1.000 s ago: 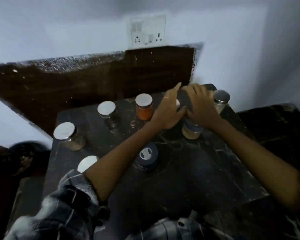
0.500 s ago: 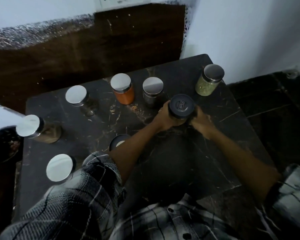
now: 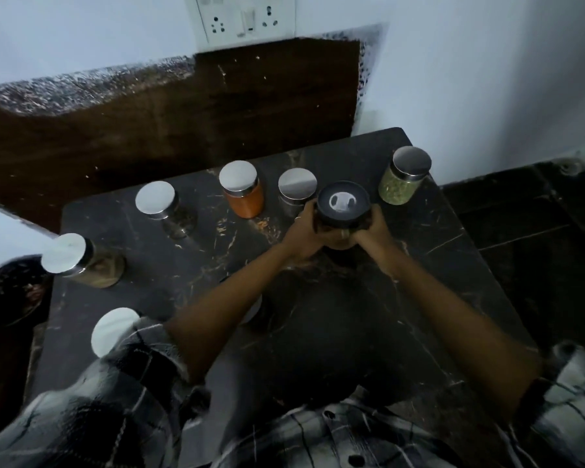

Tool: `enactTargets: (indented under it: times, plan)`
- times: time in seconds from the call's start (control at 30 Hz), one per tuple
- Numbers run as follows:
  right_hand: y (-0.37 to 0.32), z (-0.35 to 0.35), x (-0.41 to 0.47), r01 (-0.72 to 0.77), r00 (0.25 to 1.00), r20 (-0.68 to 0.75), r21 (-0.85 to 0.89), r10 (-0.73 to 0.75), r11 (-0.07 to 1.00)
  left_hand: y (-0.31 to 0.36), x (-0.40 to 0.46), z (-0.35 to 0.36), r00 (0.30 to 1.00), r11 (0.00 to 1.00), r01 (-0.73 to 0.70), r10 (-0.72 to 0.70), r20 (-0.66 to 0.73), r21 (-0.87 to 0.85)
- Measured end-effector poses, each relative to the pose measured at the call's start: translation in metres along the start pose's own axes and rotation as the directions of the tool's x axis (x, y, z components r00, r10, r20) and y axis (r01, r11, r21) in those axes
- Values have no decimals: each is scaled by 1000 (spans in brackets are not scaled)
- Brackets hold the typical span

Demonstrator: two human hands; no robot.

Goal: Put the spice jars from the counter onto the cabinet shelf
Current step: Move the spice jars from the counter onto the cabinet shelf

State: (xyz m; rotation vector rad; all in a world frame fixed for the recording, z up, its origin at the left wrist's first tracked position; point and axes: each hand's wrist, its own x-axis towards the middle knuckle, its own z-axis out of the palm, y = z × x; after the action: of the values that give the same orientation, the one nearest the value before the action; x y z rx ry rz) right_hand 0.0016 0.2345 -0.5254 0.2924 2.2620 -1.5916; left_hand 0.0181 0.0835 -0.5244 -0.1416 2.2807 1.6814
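both hands, left (image 3: 304,231) and right (image 3: 372,228), grip the black-lidded jar (image 3: 343,206). orange jar (image 3: 243,194) sits just left on the counter (image 3: 419,265).

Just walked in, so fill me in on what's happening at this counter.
A person grips a black-lidded jar with both hands, left hand and right hand on either side, above the dark marble counter. Silver-lidded spice jars stand around it, among them an orange-filled jar and a green-filled jar. No cabinet shelf is in view.
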Motion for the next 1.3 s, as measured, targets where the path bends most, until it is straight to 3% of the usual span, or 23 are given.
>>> enactTargets:
  times: [0.1,0.23,0.43,0.57,0.73,0.93,1.13,1.23,1.3]
  plan:
    - [-33,-1,-4,79,993,81,87,-87,993,23,-11,-27,996,996,-85,84,-7,-25]
    - [-101,5,-23,244,965,48,209,-259,947,73,-34,-63,956,965,-257,246,-162,-48]
    - [-191,9,-73,442,848,89,425,-523,790,148,-73,-107,836,895,-445,421,-352,13]
    - [-234,12,-99,548,753,104,449,-650,706,190,-101,-126,756,847,-532,483,-442,15]
    - [-282,18,-126,676,647,20,447,-762,586,243,-125,-152,616,774,-631,537,-576,46]
    - [-345,23,-150,800,545,-175,399,-820,447,309,-150,-175,530,705,-704,601,-598,85]
    - [-390,24,-166,869,438,-251,363,-864,335,352,-167,-193,511,663,-748,584,-631,8]
    - [-402,16,-170,797,459,-127,496,-879,345,362,-172,-201,497,649,-760,580,-645,-2]
    - [-405,9,-170,612,511,26,691,-859,385,365,-175,-206,501,631,-776,590,-633,-27]
